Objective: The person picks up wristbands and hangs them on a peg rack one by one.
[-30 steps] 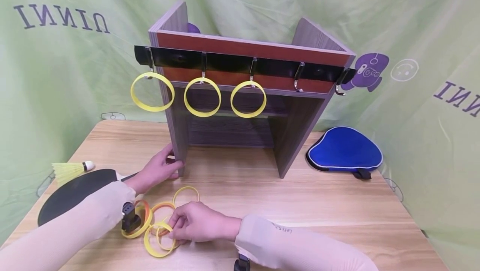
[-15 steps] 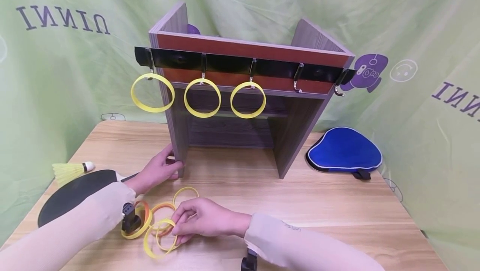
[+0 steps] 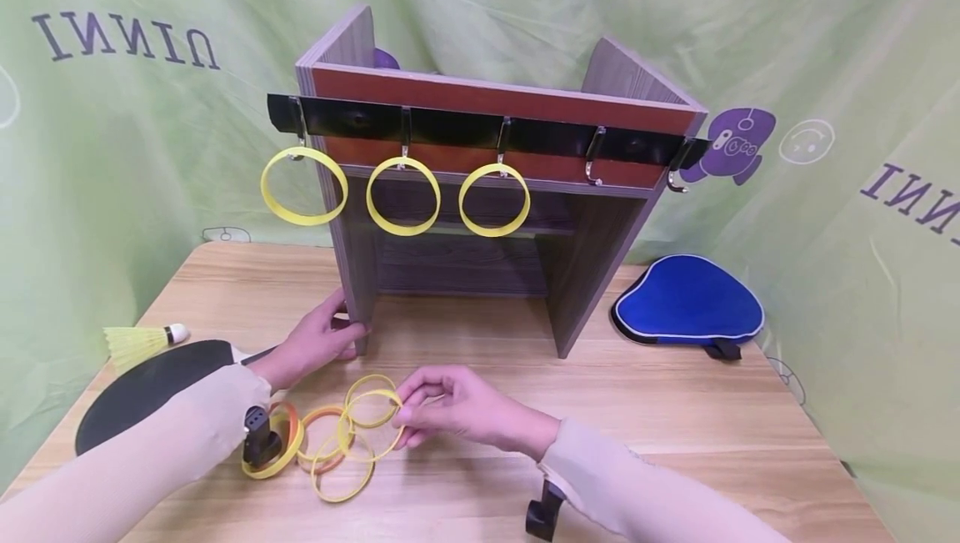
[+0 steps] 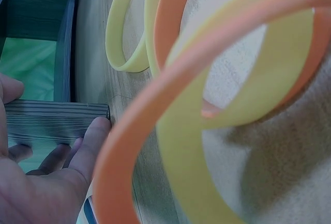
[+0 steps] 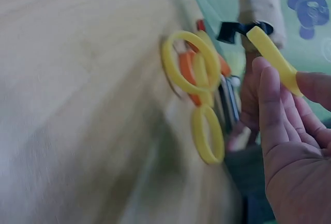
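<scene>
My left hand (image 3: 315,339) grips the lower front edge of the grey wood-grain shelf's left side panel (image 4: 57,123), thumb on one side and fingers on the other. My right hand (image 3: 468,409) pinches a yellow ring (image 5: 274,58) between thumb and fingertips, raised above the table. Beneath and left of it lies a loose pile of yellow and orange rings (image 3: 327,466), partly overlapping. Three yellow rings hang from hooks on the black rail (image 3: 457,128): one at the left (image 3: 303,220), one beside it (image 3: 405,231), one at the middle (image 3: 493,233).
Two hooks at the right end, the fourth (image 3: 592,169) and the last (image 3: 677,184), carry no ring. A blue paddle case (image 3: 686,301) lies right of the shelf. At left lie a black paddle (image 3: 150,393), partly under my left forearm, and a yellow shuttlecock (image 3: 142,343).
My right hand has drawn a yellow ring up out of the pile and moved right and away from me. Another ring in the pile has shifted slightly. The left hand stays put.
</scene>
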`<state>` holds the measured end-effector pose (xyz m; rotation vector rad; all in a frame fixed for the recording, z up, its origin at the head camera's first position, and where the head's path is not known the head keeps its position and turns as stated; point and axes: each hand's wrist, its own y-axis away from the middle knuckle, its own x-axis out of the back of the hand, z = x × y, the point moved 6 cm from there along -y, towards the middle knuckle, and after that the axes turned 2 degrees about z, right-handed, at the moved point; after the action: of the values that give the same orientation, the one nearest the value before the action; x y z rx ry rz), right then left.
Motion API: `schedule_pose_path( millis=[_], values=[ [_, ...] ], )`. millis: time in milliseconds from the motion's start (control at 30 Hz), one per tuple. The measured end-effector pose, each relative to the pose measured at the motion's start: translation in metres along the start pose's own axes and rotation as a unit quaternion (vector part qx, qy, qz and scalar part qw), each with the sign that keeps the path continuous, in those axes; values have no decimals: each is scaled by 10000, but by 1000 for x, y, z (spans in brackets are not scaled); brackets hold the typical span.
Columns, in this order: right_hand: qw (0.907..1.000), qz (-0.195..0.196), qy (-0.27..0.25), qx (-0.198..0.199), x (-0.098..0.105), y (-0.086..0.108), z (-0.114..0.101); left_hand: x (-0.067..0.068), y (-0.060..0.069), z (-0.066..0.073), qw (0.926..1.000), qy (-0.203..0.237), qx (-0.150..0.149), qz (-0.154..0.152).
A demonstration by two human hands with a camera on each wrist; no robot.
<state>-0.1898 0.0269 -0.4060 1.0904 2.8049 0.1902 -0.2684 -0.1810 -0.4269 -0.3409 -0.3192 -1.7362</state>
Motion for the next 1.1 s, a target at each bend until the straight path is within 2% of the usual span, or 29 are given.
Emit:
schedule_pose_path(
  millis=[400, 667, 767, 867, 1000, 1100],
  values=[
    [9939, 787, 300, 717, 52, 36, -49, 0, 1, -2, 9999, 123, -4, -29],
    [9809, 1429, 361, 1269, 80, 61, -87, 3, 0, -2, 10000, 29, -57, 10],
    [9733, 1664, 411, 1525, 89, 71, -102, 3, -1, -2, 10000, -4, -57, 4],
    [9632, 1811, 271, 1967, 98, 81, -118, 3, -1, -2, 10000, -15, -24, 13],
    [9423, 2008, -86, 2676, 107, 94, -140, 2, -1, -3, 10000, 40, 1, 6],
    [9244, 2249, -288, 3067, 112, 104, -153, 1, -2, -3, 10000, 66, 0, -4]
  ],
)
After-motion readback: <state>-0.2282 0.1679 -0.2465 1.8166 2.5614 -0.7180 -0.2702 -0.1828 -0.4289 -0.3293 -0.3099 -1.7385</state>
